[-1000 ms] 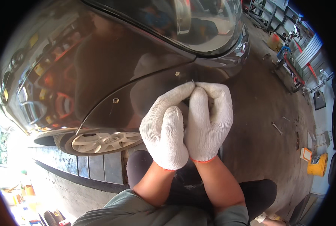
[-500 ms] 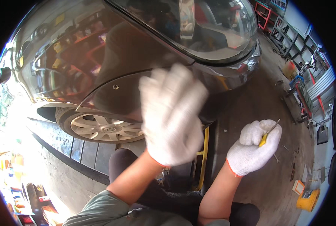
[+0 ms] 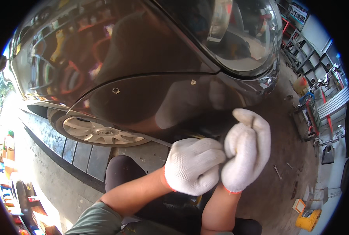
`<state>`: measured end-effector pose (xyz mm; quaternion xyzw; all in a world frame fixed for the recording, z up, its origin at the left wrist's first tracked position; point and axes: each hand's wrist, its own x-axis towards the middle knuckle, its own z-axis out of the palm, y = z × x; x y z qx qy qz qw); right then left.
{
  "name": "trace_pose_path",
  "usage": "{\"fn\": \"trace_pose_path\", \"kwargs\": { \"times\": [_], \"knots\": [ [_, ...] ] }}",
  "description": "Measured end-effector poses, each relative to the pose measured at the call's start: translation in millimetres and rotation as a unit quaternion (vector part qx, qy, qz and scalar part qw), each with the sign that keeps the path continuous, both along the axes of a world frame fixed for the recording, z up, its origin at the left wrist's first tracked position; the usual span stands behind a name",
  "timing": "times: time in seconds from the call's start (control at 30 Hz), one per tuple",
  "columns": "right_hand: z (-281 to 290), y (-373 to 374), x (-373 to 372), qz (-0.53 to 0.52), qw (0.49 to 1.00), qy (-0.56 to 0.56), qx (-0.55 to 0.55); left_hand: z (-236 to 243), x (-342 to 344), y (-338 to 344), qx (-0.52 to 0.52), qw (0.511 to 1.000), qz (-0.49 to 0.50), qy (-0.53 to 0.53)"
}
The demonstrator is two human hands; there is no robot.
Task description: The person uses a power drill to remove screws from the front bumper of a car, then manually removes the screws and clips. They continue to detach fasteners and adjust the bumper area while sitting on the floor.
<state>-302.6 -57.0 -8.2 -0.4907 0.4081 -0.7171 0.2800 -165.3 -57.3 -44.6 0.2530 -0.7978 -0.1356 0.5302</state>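
Both my hands wear white knitted gloves with orange cuffs and are close together, low beside a dark brown car. My left hand (image 3: 194, 166) is a fist, back of the glove up, just below the front bumper (image 3: 143, 100). A thin grey strip (image 3: 158, 141) runs from its knuckles toward the wheel; whether it is a tool or the car's edge I cannot tell. To its right, touching or nearly so, my right hand (image 3: 247, 150) is half curled, its uppermost finger raised apart from the others. The yellow-handled tool held earlier is hidden from sight.
A front wheel (image 3: 100, 131) stands on the left, below the fender. Above the bumper is a headlight (image 3: 243, 43). Two small holes mark the bumper. On the floor at right lie a wrench (image 3: 277, 172) and a yellow container (image 3: 308, 220); metal racks (image 3: 299, 47) line the wall.
My left hand has dropped from in front of the bumper and closed. My right hand has come left beside it, loosening its curl; the yellow-handled tool no longer shows. The view has shifted slightly.
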Motion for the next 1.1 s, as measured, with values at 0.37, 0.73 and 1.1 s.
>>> {"fn": "trace_pose_path", "kwargs": {
  "times": [0.37,0.73,1.1],
  "knots": [
    [14,-41,18,-0.039,0.917,0.377,-0.125,16,22,-34,-0.139,0.969,0.192,0.067],
    [-8,-53,17,-0.089,0.873,0.422,-0.226,4,33,-39,-0.069,0.993,0.085,0.034],
    [3,-43,26,-0.100,0.879,0.428,-0.184,3,44,-39,-0.029,0.998,0.022,0.041]
  ]
}}
